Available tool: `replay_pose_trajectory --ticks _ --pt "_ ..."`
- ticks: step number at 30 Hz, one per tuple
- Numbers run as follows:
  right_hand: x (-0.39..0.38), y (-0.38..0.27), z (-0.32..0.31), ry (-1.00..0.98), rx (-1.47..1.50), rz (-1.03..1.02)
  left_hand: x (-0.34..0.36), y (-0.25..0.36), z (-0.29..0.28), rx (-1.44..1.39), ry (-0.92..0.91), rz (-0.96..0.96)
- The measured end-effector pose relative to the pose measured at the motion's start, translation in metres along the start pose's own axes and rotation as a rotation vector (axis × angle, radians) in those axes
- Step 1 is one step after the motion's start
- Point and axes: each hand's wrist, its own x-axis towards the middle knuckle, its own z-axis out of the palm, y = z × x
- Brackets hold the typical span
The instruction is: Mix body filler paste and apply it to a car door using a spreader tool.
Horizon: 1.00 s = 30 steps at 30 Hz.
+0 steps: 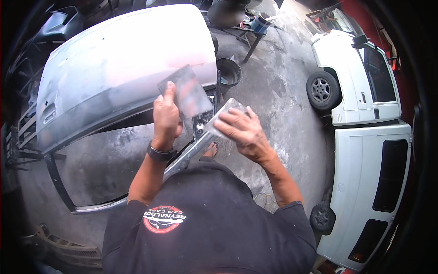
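My left hand (166, 116), a watch on its wrist, grips a flat grey putty spreader (191, 93) with its thumb along one edge; reddish smears or reflections show on its blurred face. Closed over a second pale flat spreader (229, 106) is my right hand (240, 132), fingers laid across its top. The two spreaders are close together but apart. Both are held over the near right end of a detached car door (123, 59). White and grey patches cover the door panel, with a faint pink area near the left spreader. Its window frame (98, 210) points toward me.
A black bucket (229, 73) stands on the concrete floor just beyond the door's right end. Farther back, a stand (252, 45) holds a blue container (261, 23). A white vehicle (353, 91) lines the right side. A slatted grille-like part (68, 249) lies at lower left.
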Motion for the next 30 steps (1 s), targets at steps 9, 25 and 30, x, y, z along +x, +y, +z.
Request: replay_pose_trajectory --ticks 9,25,30 --pt "0.017 -0.013 0.017 0.404 0.565 0.084 -0.021 -0.015 0.029 -0.31 -0.091 -0.094" --pt "0.016 -0.029 -0.016 0.153 -0.242 0.173 -0.023 -0.023 0.021 0.126 -0.114 0.234" --pt "0.02 -0.028 -0.016 -0.032 -0.361 0.06 -0.026 -0.02 0.022 0.176 -0.192 0.235"
